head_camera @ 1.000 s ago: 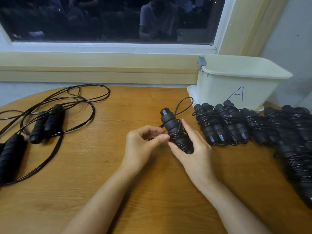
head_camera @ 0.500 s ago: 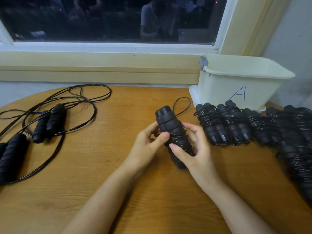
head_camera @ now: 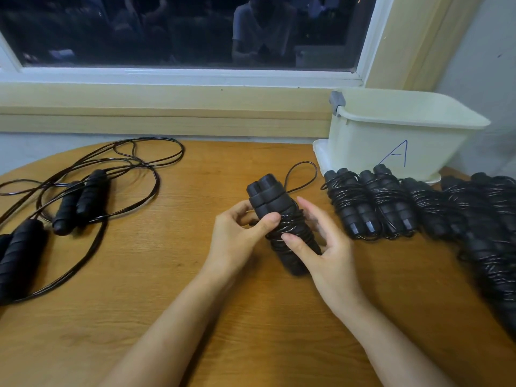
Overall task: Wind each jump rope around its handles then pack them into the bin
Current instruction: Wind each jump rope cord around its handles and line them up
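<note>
Left hand (head_camera: 237,238) has the jump rope (head_camera: 279,216) properly clamped, thumb flat on the coils (head_camera: 293,229) and fingers curled round the back of the two handles (head_camera: 265,191). The right hand (head_camera: 326,255) is a lot looser: thumb tip on the same coils, fingers fanned along the far side, so it's a light pinch rather than a real grip. What I'd worry about is the loose loop (head_camera: 304,162) poking out past the top of the handles. It isn't tucked under anything that I can see, and that thin cord looks springy, so my guess is that if either thumb lifts before the end is locked in, the last few turns pop off and you're rewinding. The coils are also bunched around the middle, and a squeeze in the wrong spot could slide them toward the lower end. That loop also points at the wound bundles (head_camera: 368,208) lying just beside it, so it could snag on one of those, or catch the rim of the bin (head_camera: 391,141) when it gets dropped in. Position-wise, the rope sits right between the two hands, tilted, with its top end away from the person and its bottom end tucked beside the right palm. Can't tell if that end is touching the bench (head_camera: 195,289) or just hovering. The finished bundles are off to the right, near the right hand but not touching it, with the bin behind them. The unwound ropes (head_camera: 83,199) are sprawled well apart on the left.
</note>
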Demonstrator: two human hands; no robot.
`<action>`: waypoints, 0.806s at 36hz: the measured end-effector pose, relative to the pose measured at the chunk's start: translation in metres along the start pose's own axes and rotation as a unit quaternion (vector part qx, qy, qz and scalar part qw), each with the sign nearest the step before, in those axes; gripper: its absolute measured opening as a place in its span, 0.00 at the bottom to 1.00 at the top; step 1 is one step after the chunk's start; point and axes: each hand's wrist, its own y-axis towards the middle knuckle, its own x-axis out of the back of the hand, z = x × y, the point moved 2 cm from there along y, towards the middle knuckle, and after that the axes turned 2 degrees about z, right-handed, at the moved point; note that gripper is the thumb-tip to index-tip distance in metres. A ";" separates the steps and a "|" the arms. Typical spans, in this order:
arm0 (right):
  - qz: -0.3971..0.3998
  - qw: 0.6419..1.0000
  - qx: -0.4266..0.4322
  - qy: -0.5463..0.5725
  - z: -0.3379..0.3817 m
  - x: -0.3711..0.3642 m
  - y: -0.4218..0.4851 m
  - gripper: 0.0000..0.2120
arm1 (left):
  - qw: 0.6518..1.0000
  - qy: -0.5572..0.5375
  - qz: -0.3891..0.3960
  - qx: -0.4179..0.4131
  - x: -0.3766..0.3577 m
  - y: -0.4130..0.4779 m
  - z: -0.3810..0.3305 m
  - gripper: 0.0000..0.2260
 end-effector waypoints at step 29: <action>0.038 0.955 -0.156 0.251 0.007 0.007 0.007 0.23 | 0.995 -0.078 -0.031 0.049 0.008 0.001 -0.014 0.21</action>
